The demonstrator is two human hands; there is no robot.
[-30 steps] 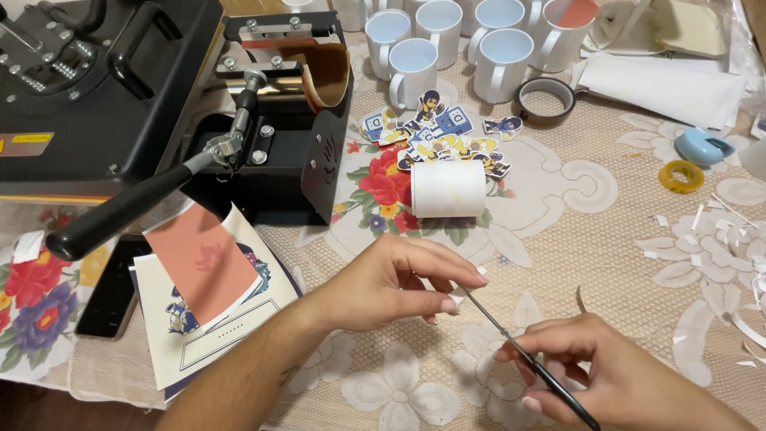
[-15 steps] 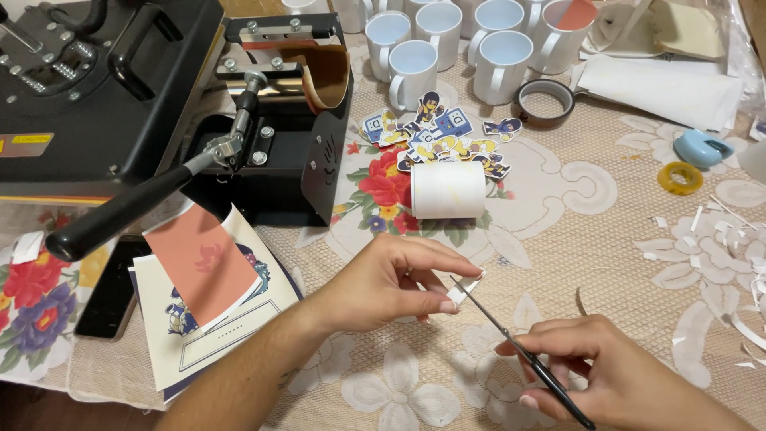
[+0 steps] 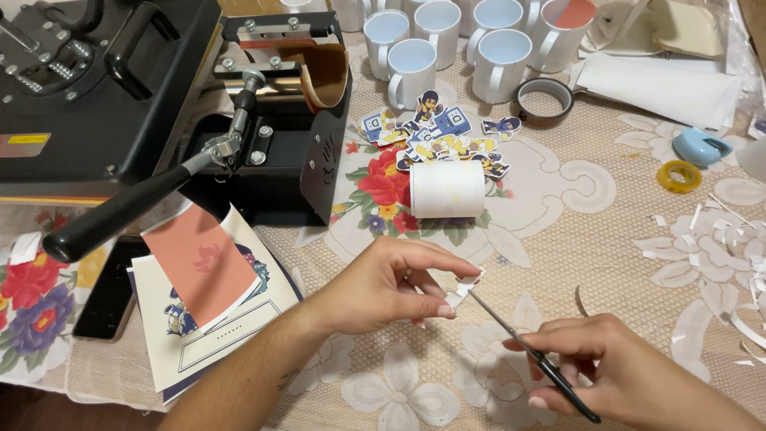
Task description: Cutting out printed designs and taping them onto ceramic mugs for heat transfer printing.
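Note:
My left hand (image 3: 391, 283) pinches a small white paper cutout (image 3: 465, 287) between thumb and fingers, just above the lace tablecloth. My right hand (image 3: 618, 371) grips black-handled scissors (image 3: 523, 351) whose thin blades point up-left and meet the edge of the paper piece. Above them a white mug (image 3: 447, 189) lies on its side, with several colourful cartoon cutouts (image 3: 435, 140) spread behind it.
A black heat press (image 3: 104, 88) with a long handle (image 3: 120, 211) fills the left. Printed sheets (image 3: 203, 299) lie beneath it. Several upright white mugs (image 3: 447, 44), a tape roll (image 3: 544, 101), a yellow ring (image 3: 679, 175), a blue tape dispenser (image 3: 700, 147) and paper scraps (image 3: 718, 247) occupy the back and right.
Both hands stay almost in place. The scissors have shifted slightly along the paper piece, which has turned a little in my left fingers.

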